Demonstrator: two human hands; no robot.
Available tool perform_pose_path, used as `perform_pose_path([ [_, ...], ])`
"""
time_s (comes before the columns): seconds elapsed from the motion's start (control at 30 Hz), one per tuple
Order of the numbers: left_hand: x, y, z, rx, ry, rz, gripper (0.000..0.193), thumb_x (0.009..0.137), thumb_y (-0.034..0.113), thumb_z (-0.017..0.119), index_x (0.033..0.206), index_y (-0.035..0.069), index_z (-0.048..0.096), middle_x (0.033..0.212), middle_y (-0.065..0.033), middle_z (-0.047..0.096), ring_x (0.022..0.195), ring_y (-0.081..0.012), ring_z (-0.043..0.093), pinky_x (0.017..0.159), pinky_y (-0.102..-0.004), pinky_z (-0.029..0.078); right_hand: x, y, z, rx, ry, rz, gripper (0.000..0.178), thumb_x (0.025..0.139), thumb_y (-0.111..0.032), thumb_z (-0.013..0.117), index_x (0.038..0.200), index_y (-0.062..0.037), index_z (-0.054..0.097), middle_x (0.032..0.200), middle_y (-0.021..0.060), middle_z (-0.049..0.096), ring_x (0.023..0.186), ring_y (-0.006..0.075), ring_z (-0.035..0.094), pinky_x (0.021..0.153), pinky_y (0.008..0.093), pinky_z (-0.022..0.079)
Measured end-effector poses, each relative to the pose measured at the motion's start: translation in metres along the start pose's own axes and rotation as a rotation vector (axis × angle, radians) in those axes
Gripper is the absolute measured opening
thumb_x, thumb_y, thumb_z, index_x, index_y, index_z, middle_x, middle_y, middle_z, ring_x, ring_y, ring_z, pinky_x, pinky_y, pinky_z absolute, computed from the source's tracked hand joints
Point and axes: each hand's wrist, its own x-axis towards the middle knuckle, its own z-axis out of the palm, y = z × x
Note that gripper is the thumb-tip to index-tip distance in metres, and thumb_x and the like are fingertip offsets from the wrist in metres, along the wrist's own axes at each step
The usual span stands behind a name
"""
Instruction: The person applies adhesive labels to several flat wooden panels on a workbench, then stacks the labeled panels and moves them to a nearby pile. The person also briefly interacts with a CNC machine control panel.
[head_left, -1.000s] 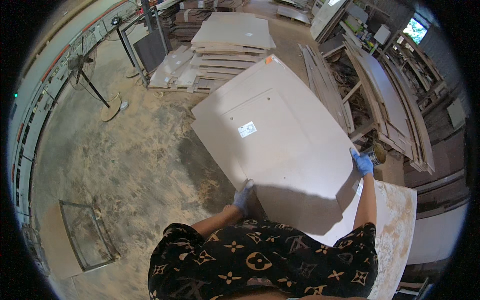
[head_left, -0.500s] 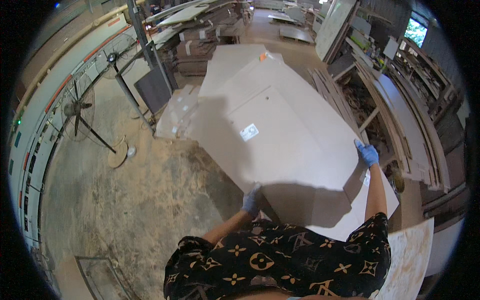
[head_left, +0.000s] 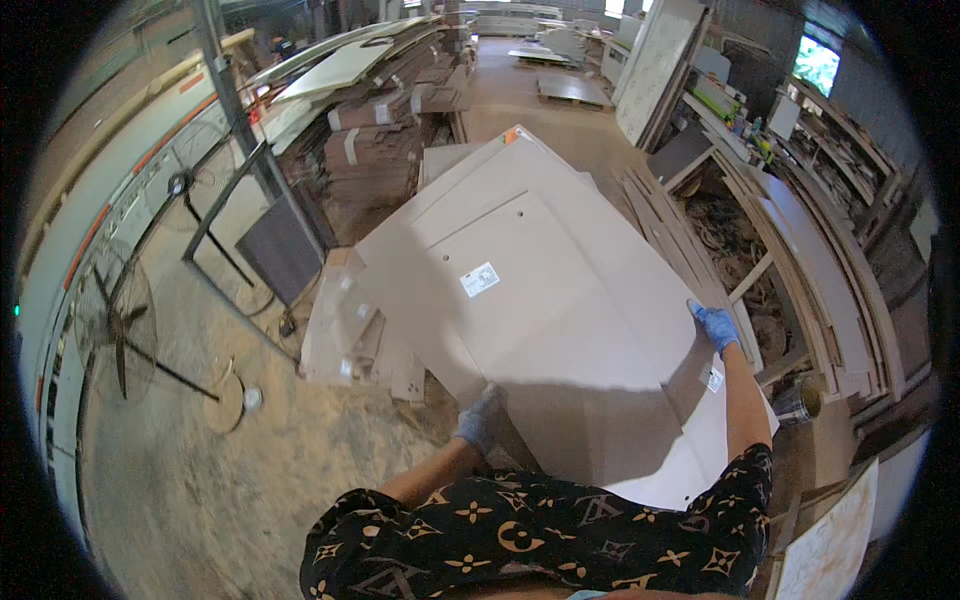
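Note:
A large pale grey-beige panel (head_left: 560,290) lies across the middle of the view, its far corner marked with an orange patch (head_left: 512,134). On it are a white label (head_left: 479,280) and small dark holes. My left hand (head_left: 482,420), in a greyish-blue glove, is closed on the panel's near left edge, with the fingertips partly hidden. At the right edge my right hand (head_left: 715,326), gloved in blue, grips with the thumb on top; its fingers underneath are hidden. More pale boards overlap under and around the panel, and my shadow falls over the near part.
Left of the panel stand low stacks of labelled boards (head_left: 345,325), a dark metal frame (head_left: 225,300) and a pedestal fan (head_left: 125,325). Long boards (head_left: 810,270) lean on the right near a metal can (head_left: 798,400). Tall board piles (head_left: 370,150) stand behind.
The panel has turned and shifted relative to the boards beneath, hiding more of the sheet behind it. Both hands keep their hold. The view has moved, showing more of the left stacks.

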Motion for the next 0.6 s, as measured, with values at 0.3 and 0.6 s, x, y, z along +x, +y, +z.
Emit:
perform_pose_path([
  [0.3,0.242,0.265,-0.002,0.67,-0.172,0.569,0.065,0.074,0.042,0.064,0.125,0.008,0.044,0.131,-0.0183,0.039,0.114,-0.0297,0.044,0.096,-0.0385,0.036,0.132,-0.192,0.112,-0.065,-0.011,-0.029,0.072,0.076,-0.059,0.052,0.122,-0.0026,0.05,0.126,0.0179,0.048,0.117,0.0327,0.044,0.097,0.0405,0.033],
  [0.6,0.233,0.264,0.006,1.277,0.106,0.859,0.077,0.069,0.031,0.07,0.133,0.011,0.034,0.143,-0.0213,0.016,0.128,-0.0387,0.024,0.105,-0.0393,0.025,0.062,-0.222,0.236,-0.426,0.33,-0.365,0.049,0.087,-0.047,0.039,0.129,-0.0221,0.043,0.136,0.0122,0.035,0.13,0.0311,0.023,0.106,0.0508,0.006],
])
